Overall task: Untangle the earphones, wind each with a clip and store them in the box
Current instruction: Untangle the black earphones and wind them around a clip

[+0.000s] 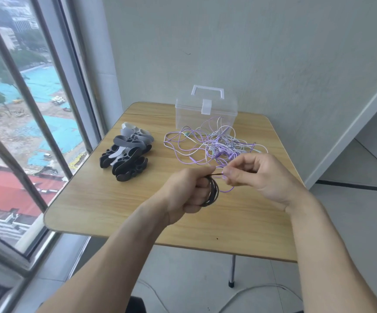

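Gripping a dark coiled earphone cable in the curled left hand above the middle of the tabletop, pinching its free end with the right hand. Lying tangled behind, toward the far edge: purple and white earphones, touching the closed clear box, grey and black clips piled toward the left edge. Showing no readable writing anywhere.

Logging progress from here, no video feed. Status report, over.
Left hand grips dark wound earphone coil; right hand pinches its end. Purple tangle untouched behind. Clips piled left; box closed.
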`<state>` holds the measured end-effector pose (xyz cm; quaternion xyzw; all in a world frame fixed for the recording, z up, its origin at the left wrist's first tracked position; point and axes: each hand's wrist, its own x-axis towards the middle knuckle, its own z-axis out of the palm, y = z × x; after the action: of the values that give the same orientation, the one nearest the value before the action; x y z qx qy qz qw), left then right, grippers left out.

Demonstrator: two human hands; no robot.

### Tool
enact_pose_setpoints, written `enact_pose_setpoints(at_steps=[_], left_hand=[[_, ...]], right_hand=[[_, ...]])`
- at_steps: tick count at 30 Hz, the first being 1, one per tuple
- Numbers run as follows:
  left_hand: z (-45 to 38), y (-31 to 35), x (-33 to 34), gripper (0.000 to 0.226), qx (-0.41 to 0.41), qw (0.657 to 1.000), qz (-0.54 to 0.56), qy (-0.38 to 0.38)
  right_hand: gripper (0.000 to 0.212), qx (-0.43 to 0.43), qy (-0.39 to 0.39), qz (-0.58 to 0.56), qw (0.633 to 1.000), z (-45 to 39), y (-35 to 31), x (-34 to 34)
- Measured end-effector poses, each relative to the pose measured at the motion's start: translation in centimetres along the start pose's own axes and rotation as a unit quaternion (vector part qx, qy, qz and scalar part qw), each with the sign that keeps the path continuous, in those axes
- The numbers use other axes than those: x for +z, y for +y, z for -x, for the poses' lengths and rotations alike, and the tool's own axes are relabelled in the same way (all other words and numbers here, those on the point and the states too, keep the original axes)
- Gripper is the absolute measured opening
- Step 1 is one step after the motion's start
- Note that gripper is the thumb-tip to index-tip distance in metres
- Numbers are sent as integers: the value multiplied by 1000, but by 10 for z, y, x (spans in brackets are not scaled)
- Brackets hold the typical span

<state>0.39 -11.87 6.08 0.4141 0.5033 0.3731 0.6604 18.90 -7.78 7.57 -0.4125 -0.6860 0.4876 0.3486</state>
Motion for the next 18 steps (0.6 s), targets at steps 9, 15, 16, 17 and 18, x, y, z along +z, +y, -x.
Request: enact_pose_setpoints(at_steps=[9,15,16,17,18], left_hand=[[-8,1,-6,44,61,980,147,120],[-11,-2,-10,39,53,975,152,153],[-12,-2,-10,37,50,975,155,149],[-11,-2,-11,36,46,975,162,142],[-11,-1,-12,34,40,976,173,129]], right_hand=[[39,50,4,81,995,-9,3,52],[23,9,41,137,990,-10,9,69],[22,7,52,142,988,-10,9,70],[22,5,62,150,987,-10,8,71],[24,5,70,156,985,-10,8,70]])
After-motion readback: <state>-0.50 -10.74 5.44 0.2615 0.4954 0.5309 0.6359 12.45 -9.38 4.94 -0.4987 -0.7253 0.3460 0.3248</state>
